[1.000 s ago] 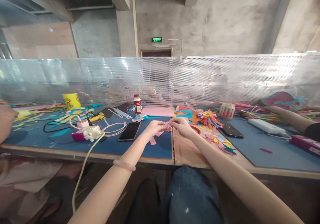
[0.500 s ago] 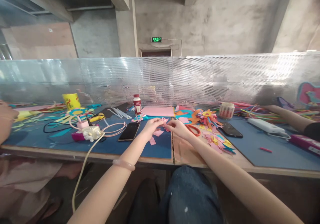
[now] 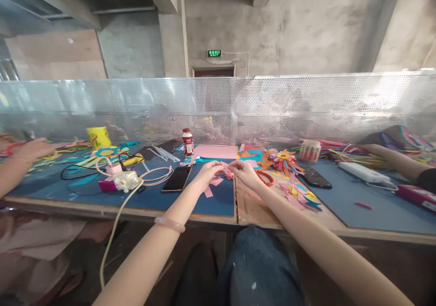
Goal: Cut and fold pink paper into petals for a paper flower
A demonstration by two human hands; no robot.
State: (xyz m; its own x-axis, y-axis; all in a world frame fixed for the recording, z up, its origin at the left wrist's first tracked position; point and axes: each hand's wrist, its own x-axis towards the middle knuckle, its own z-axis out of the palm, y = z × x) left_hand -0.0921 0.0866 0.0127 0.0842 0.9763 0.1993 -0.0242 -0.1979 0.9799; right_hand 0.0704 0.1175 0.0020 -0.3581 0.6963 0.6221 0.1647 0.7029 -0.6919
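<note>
- Pink paper (image 3: 225,171) sits between our two hands in the head view, nearer to us than the maroon bottle (image 3: 187,143) and to its right.
- Left hand (image 3: 208,174): we find the fingers pinched on the paper's left side, palm down.
- Right hand (image 3: 244,174): we find the thumb and fingers closed together at the paper's right side.
- Loose pink strips (image 3: 208,192) lie on the blue mat (image 3: 204,206), just below our left hand.
- Just right of the bottle, we record a flat pink sheet (image 3: 215,152); nearer to us, a dark phone (image 3: 176,179).
- Farther right of the bottle, we list an orange-red loop (image 3: 265,178), a layered paper flower (image 3: 283,160) and a striped jar (image 3: 309,151).
- Left of the bottle, we log a pink plug (image 3: 113,169), coiled cable (image 3: 158,177) and a yellow container (image 3: 98,137).
- At the far left, another person's hand (image 3: 40,148) is over coloured strips; another person's forearm (image 3: 397,159) reaches in at far right.
</note>
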